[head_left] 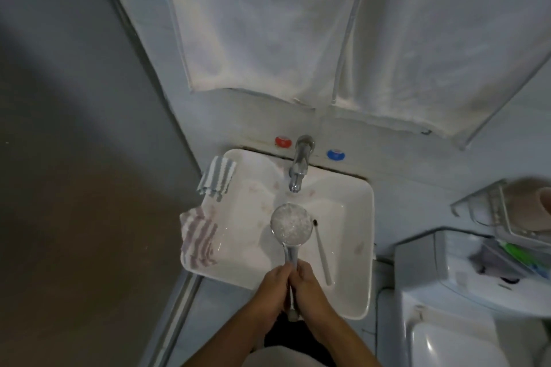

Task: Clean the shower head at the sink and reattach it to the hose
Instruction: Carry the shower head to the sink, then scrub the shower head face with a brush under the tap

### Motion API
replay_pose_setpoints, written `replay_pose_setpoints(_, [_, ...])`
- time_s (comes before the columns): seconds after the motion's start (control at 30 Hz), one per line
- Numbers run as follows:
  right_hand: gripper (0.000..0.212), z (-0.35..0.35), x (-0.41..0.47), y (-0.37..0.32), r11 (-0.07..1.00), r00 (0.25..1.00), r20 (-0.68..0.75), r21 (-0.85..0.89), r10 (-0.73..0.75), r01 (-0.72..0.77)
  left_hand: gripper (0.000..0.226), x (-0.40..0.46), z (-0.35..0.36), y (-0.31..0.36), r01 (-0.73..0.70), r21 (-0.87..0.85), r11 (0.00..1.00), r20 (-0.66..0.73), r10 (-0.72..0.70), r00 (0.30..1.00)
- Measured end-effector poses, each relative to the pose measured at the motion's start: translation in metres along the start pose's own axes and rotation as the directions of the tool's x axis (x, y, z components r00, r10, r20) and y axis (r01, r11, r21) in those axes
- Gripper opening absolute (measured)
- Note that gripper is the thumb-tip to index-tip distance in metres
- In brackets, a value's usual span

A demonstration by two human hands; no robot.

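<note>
The chrome shower head is held face up over the white sink, just below the spout of the tap. Its round face looks wet or foamy. My left hand and my right hand both grip its handle from either side, fingers closed around it. The threaded end of the handle sticks out below my hands near the sink's front rim. A white toothbrush with a dark head lies in the basin to the right of the shower head. No hose is in view.
Two striped cloths hang over the sink's left rim. Red and blue knobs flank the tap. White towels hang above. A toilet and a wire rack stand at right.
</note>
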State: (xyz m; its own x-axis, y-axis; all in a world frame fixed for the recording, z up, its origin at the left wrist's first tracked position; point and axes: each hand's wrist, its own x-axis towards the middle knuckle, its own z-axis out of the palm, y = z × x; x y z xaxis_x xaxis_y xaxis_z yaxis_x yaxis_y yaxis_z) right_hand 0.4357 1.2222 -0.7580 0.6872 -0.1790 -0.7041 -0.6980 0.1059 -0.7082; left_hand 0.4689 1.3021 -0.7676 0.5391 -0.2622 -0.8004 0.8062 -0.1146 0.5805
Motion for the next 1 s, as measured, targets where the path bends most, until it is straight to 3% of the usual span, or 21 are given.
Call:
replay_pose_setpoints(0.17, [0.027,-0.019,0.028,0.002,0.946,0.996,0.068,-0.315,-0.057,0.075,0.032,0.016,0.001,0.014,0.041,-0.010,0.999,-0.054,-0.041,0.998])
replay_pose_setpoints(0.27, [0.027,-0.041,0.046,-0.005,0.886,0.981,-0.093,-0.450,-0.169,0.110,0.030,0.028,-0.002,0.017,0.050,-0.035,0.998,-0.090,-0.053,0.995])
replay_pose_setpoints(0.4, [0.031,-0.068,0.063,-0.062,0.947,0.924,-0.252,-0.218,-0.287,0.235,0.027,0.031,-0.009,0.016,0.045,0.002,0.999,-0.113,-0.045,0.993])
replay_pose_setpoints(0.47, [0.037,-0.071,0.070,-0.101,0.963,0.939,-0.218,-0.108,-0.266,0.248,0.027,0.030,-0.011,0.016,0.067,0.011,0.998,-0.094,-0.065,0.993])
replay_pose_setpoints(0.63, [0.056,-0.060,0.093,-0.174,0.982,0.979,-0.084,-0.047,-0.185,0.181,0.029,0.039,-0.016,0.021,0.105,0.062,0.993,-0.070,-0.101,0.992])
replay_pose_setpoints(1.0, [0.046,-0.039,0.117,-0.200,0.948,0.996,-0.005,0.308,-0.088,0.085,0.027,0.051,-0.038,0.033,0.113,0.130,0.985,-0.027,-0.111,0.993])
